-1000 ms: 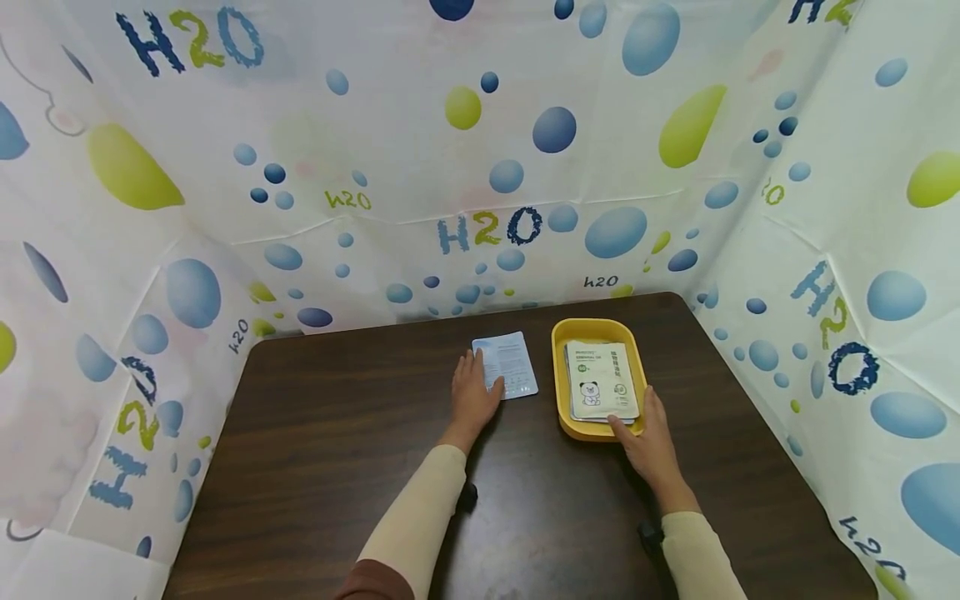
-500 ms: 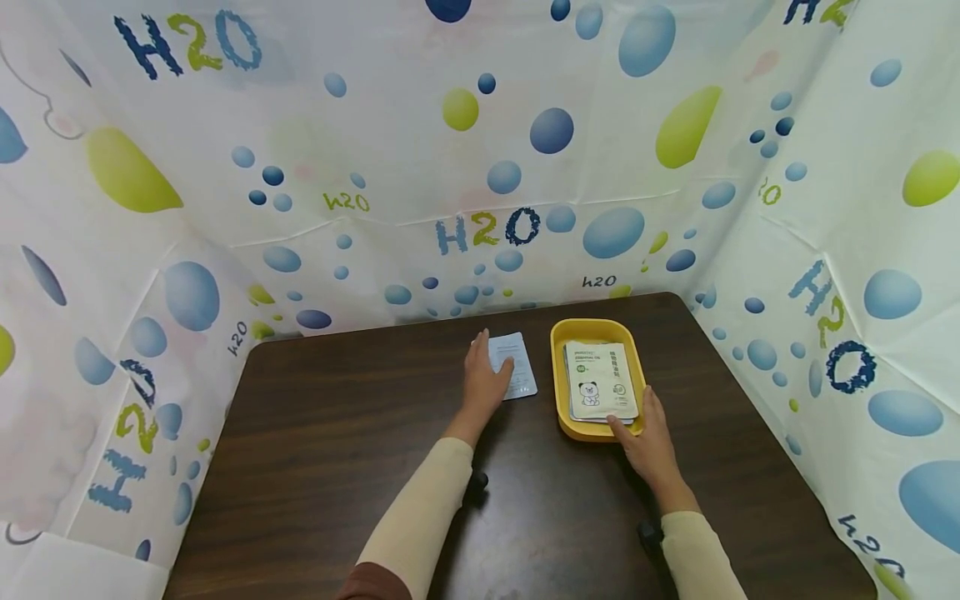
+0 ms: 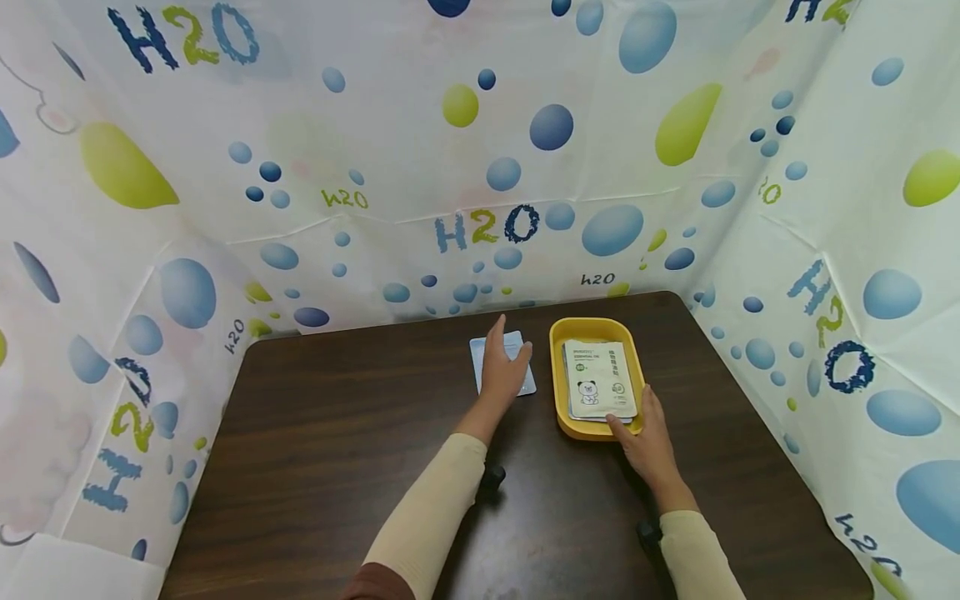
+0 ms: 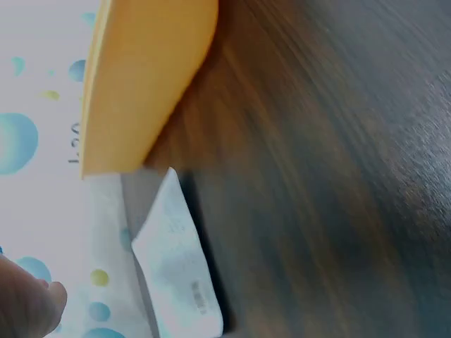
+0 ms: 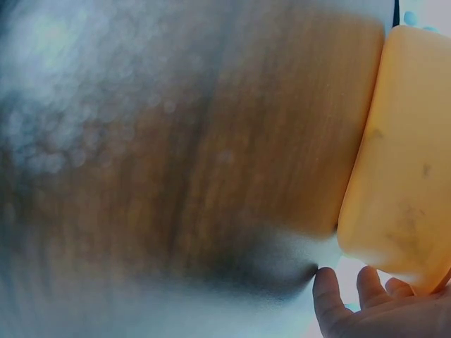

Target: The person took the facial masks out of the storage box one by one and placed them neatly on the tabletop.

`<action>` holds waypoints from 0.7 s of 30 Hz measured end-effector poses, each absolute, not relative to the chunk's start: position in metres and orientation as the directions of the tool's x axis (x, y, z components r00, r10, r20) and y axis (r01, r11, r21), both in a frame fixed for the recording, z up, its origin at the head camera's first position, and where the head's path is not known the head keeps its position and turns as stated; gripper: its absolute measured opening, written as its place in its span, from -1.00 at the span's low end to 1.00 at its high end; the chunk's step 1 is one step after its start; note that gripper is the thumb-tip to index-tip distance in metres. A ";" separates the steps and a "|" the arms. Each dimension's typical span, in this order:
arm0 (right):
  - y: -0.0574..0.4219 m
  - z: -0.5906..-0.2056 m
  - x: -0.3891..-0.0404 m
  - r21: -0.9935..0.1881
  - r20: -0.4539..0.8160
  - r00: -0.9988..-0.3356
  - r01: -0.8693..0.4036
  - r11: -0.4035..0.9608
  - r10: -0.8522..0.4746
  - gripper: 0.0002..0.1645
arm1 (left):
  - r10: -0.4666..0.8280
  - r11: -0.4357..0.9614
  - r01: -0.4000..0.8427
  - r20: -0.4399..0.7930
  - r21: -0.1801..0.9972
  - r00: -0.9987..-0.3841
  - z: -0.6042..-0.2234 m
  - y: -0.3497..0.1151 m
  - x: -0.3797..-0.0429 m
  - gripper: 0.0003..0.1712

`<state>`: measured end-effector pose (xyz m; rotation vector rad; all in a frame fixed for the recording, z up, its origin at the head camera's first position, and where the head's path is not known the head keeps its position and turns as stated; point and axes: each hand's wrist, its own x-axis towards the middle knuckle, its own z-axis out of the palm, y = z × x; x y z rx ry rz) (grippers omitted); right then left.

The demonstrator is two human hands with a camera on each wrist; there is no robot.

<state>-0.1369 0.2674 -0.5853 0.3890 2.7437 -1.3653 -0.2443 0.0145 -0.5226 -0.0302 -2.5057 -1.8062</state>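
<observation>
My left hand point(image 3: 501, 371) is over a flat light-blue packet point(image 3: 477, 354), fingers extended and thumb apart, covering its middle. The packet lies on the dark wooden table left of the yellow tray; printed text shows on it point(image 4: 176, 260) in the left wrist view. My right hand point(image 3: 651, 446) holds the near right corner of the yellow plastic tray point(image 3: 559, 392), thumb over the rim and fingers along the outer wall. Inside the tray lies a stack of flat packets, the top one a cream packet point(image 3: 600, 375) with a bear drawing and green print.
The dark wooden table point(image 3: 345, 433) spreads left and in front of the hands. A white sheet point(image 3: 375, 125) printed with blue and green bubbles hangs behind and along both sides. A white surface point(image 3: 82, 567) shows at the lower left corner.
My left hand has moved right and away from me, from the light-blue packet's left edge to over its middle. My right hand and the tray stay where they were.
</observation>
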 end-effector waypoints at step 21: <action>0.266 -0.586 -0.138 -0.764 -0.173 -0.961 0.269 0.586 0.216 0.28 | 0.076 0.030 -0.020 -0.022 0.999 -0.997 -0.517 0.067 -0.229 -0.15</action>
